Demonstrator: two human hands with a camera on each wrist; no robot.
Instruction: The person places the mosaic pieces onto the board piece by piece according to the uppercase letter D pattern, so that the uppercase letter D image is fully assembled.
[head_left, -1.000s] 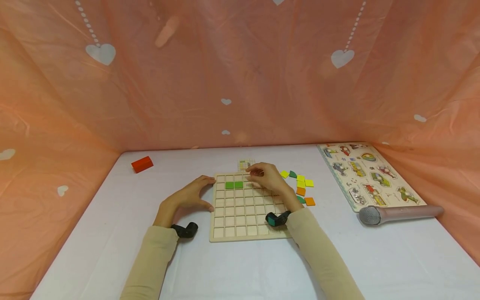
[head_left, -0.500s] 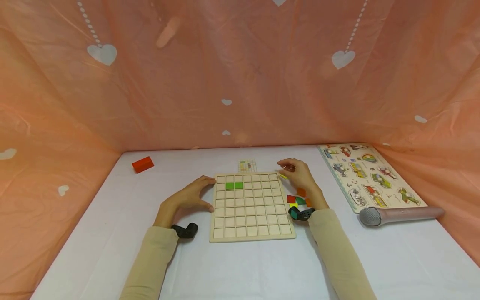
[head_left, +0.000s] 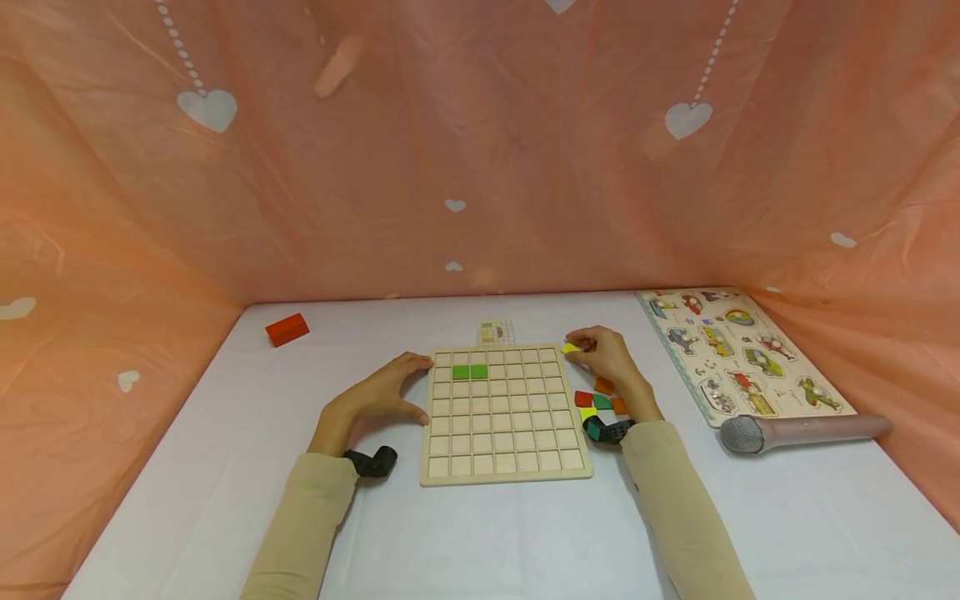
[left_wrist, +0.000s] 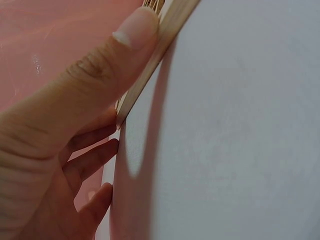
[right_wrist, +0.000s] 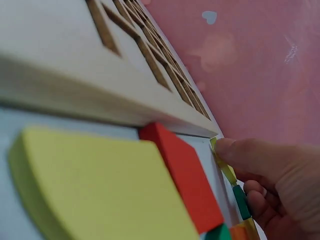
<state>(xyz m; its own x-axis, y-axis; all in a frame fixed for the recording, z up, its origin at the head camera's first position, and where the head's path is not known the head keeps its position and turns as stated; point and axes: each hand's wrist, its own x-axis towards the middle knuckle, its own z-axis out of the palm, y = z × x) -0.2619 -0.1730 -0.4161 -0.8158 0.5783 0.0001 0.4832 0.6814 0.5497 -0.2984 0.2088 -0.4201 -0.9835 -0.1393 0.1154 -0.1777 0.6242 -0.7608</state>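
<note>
A wooden grid board (head_left: pixel 506 480) lies flat on the white table, two green square tiles (head_left: pixel 469 372) side by side in its upper left cells. My left hand (head_left: pixel 379 392) is at the board's left edge; its thumb (left_wrist: pixel 132 35) presses the wooden side, the fingers spread apart further along. Beyond the far right corner, my right hand (head_left: pixel 611 357) pinches a yellow tile (head_left: pixel 572 347) between thumb and fingers. Close under that hand, the right wrist view shows a dark green piece (right_wrist: pixel 241 202). Nearer along the board's right side lie a red tile (right_wrist: pixel 182 175) and a yellow rounded piece (right_wrist: pixel 105 185).
Orange tiles (head_left: pixel 618 406) and a green rounded piece (head_left: pixel 602 402) lie beside the red one. A small printed grid card (head_left: pixel 495 333) is behind the board. Far left sits a red block (head_left: pixel 287 330). To the right are a picture puzzle board (head_left: pixel 716 362) and a microphone (head_left: pixel 813 430).
My right hand has moved right, from above the board to the loose tiles beyond its far right corner, and now pinches a yellow tile there. The left hand stays at the board's edge.
</note>
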